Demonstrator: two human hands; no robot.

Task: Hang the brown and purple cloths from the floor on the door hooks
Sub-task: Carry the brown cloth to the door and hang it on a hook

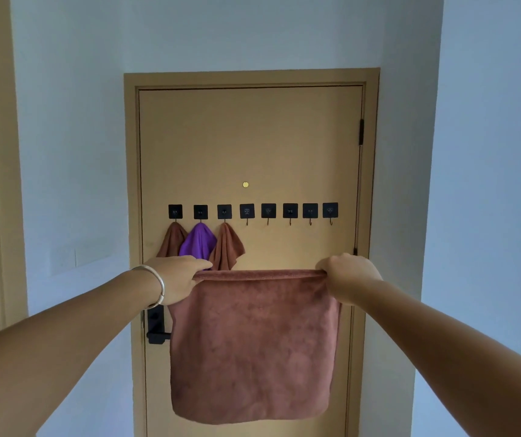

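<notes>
A brown cloth (252, 345) hangs spread flat in front of the tan door (252, 143). My left hand (178, 279) grips its top left corner and my right hand (349, 277) grips its top right corner, below the hook row. A row of several black square hooks crosses the door. The three leftmost carry cloths: a brown cloth (172, 239), a purple cloth (198, 241) and another brown cloth (228, 246). The fourth hook (247, 212) and those to its right are bare.
A black door handle (156, 326) sits at the door's left edge, partly behind my left wrist. Pale walls flank the door on both sides. A small gold peephole (245, 184) is above the hooks. The floor is out of view.
</notes>
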